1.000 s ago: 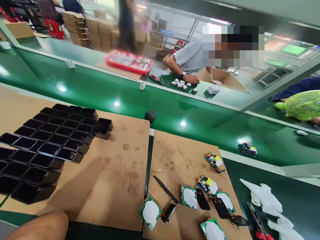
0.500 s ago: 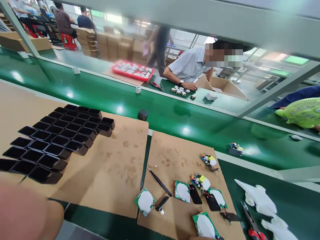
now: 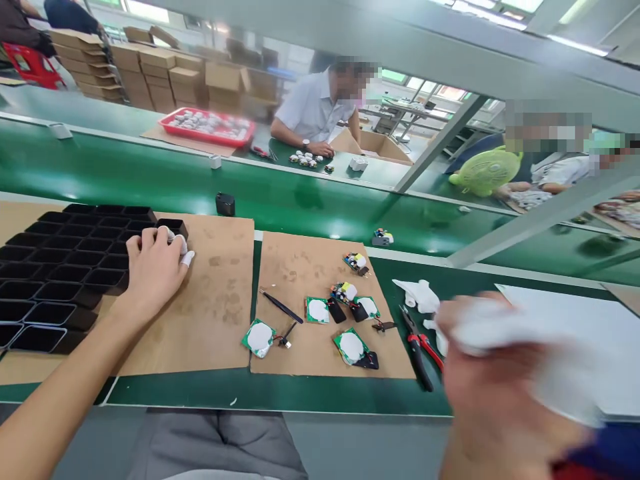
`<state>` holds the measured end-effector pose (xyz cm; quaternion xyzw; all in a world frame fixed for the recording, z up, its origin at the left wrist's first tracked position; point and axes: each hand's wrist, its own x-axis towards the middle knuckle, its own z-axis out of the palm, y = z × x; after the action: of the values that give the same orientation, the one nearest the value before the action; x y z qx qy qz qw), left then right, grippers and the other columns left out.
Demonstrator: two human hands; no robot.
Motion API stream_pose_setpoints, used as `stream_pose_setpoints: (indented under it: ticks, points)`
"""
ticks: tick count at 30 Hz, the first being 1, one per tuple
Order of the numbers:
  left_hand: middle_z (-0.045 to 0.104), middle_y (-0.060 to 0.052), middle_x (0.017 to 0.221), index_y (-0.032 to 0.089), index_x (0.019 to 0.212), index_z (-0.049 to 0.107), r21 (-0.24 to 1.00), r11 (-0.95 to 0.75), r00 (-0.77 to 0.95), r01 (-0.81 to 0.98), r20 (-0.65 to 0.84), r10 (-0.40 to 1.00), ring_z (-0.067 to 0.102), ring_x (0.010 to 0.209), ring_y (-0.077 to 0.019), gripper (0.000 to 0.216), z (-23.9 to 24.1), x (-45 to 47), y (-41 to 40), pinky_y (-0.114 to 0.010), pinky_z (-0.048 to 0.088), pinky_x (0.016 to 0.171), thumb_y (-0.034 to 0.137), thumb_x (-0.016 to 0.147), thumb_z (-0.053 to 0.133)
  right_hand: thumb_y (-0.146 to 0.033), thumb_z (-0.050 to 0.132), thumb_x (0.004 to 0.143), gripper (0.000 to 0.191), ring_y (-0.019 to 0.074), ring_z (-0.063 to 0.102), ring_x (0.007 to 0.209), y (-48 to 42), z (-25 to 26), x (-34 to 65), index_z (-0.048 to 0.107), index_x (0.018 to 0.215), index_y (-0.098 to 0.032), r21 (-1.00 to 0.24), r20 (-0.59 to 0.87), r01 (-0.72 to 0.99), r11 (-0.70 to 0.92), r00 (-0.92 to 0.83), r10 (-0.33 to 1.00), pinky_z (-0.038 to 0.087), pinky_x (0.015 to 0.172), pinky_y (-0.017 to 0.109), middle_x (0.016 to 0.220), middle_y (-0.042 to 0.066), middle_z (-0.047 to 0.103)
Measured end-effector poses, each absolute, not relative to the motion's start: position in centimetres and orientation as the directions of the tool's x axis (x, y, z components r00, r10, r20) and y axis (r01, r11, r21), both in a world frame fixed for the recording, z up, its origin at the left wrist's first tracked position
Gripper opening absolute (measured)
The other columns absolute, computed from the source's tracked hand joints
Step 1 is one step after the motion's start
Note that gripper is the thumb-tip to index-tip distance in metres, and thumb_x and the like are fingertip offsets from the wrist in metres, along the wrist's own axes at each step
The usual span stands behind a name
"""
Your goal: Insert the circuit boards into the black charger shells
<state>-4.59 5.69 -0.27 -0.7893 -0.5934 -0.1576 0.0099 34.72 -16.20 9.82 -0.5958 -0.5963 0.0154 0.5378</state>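
Observation:
My left hand (image 3: 150, 267) reaches onto the left cardboard sheet (image 3: 215, 300), its fingertips in white finger cots. The fingers curl over the right end of a block of several open black plastic housings (image 3: 60, 267), closed on one of them beside a single housing (image 3: 173, 227). My right hand (image 3: 500, 380) is raised low at the right, smeared by motion, with something white and blurred (image 3: 505, 330) across it. On the right cardboard sheet (image 3: 300, 270) lie several small circuit boards (image 3: 351, 345) with white pads, and black tweezers (image 3: 281, 306).
Red-handled pliers (image 3: 423, 347) and white gloves (image 3: 417, 293) lie right of the boards, beside a white sheet (image 3: 575, 320). A green conveyor belt (image 3: 125, 180) carries a black block (image 3: 225, 203) and a small board (image 3: 383, 237). People work across it near a red tray (image 3: 207, 127) and green fan (image 3: 485, 172).
My left hand has come forward from the lower left onto the black housings. My right hand has come into view at the lower right, moving fast. The view has swung right.

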Motion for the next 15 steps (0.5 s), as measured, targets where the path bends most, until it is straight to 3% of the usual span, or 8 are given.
stream_pose_setpoints:
  ticks: [2,3,5,6,8,11,13,15]
  points:
    - [0.065,-0.019,0.109,0.024,0.094,0.059,0.236,-0.318,0.246,0.918,0.287,0.926,0.055,0.127,-0.0486,0.013,-0.7,-4.2,5.9,-0.068,0.037,0.109,0.025,0.100,0.048,-0.054,0.067,0.112,0.036,0.0225,0.067,0.072,-15.9,8.2,33.4,0.076,0.088,-0.028,-0.642,0.503,0.743,0.192,0.218,0.836,0.050,0.067,0.037,0.081,0.003,0.074]
    - [0.065,-0.017,0.105,0.024,0.093,0.057,0.274,-0.338,0.257,0.900,0.291,0.921,0.057,0.124,-0.0471,0.011,-0.8,-3.9,5.7,-0.067,0.036,0.109,0.022,0.098,0.048,-0.053,0.071,0.109,0.033,0.0244,0.067,0.071,-15.5,7.1,32.5,0.076,0.086,-0.028,-0.586,0.378,0.808,0.058,0.209,0.902,0.047,0.067,0.038,0.078,0.003,0.073]
    - [0.067,-0.014,0.101,0.025,0.092,0.054,0.341,-0.402,0.311,0.850,0.292,0.905,0.059,0.117,-0.0432,0.010,-0.9,-2.6,4.8,-0.065,0.037,0.108,0.019,0.096,0.048,-0.054,0.073,0.104,0.032,0.0306,0.071,0.076,-14.2,4.4,30.4,0.073,0.086,-0.028,-0.304,0.161,0.931,-0.202,0.260,0.952,0.048,0.077,0.044,0.077,0.007,0.075]
    - [0.068,-0.013,0.101,0.026,0.092,0.053,0.363,-0.446,0.357,0.818,0.287,0.889,0.060,0.115,-0.0408,0.010,-0.9,-1.9,4.1,-0.063,0.039,0.107,0.019,0.097,0.048,-0.054,0.074,0.103,0.033,0.0356,0.073,0.082,-13.4,3.2,29.4,0.073,0.087,-0.026,-0.243,0.148,0.936,-0.253,0.293,0.945,0.048,0.085,0.049,0.080,0.012,0.077]
    - [0.071,-0.010,0.101,0.026,0.093,0.054,0.411,-0.535,0.465,0.738,0.263,0.845,0.064,0.108,-0.0352,0.009,-1.2,-0.2,2.5,-0.055,0.046,0.102,0.022,0.099,0.050,-0.058,0.075,0.103,0.036,0.0437,0.076,0.095,-11.8,1.0,28.0,0.073,0.097,-0.023,-0.162,0.123,0.943,-0.290,0.311,0.942,0.045,0.099,0.058,0.094,0.021,0.082]
    - [0.072,-0.007,0.103,0.027,0.096,0.056,0.541,-0.620,0.610,0.568,0.227,0.759,0.068,0.098,-0.0299,0.006,-1.7,1.5,0.8,-0.045,0.053,0.088,0.027,0.102,0.053,-0.047,0.074,0.105,0.031,0.0488,0.075,0.106,-10.2,-0.2,27.6,0.073,0.111,-0.016,-0.143,0.086,0.951,-0.272,0.286,0.954,0.043,0.103,0.061,0.108,0.028,0.082]
    - [0.071,-0.007,0.103,0.027,0.096,0.054,0.586,-0.628,0.628,0.512,0.243,0.739,0.069,0.097,-0.0295,0.007,-2.2,1.9,0.5,-0.044,0.056,0.086,0.029,0.103,0.055,-0.033,0.075,0.103,0.023,0.0454,0.075,0.114,-9.7,0.3,28.3,0.074,0.120,-0.017,-0.165,0.048,0.966,-0.197,0.208,0.977,0.044,0.105,0.056,0.118,0.024,0.082]
    - [0.071,-0.009,0.111,0.026,0.102,0.055,0.594,-0.628,0.603,0.503,0.280,0.747,0.070,0.106,-0.0311,0.006,-2.9,1.9,0.6,-0.048,0.059,0.094,0.031,0.104,0.056,-0.023,0.077,0.099,0.036,0.0379,0.074,0.120,-9.8,1.3,29.3,0.072,0.134,-0.022,-0.214,0.010,0.972,-0.095,0.099,0.995,0.047,0.105,0.048,0.129,0.015,0.081]
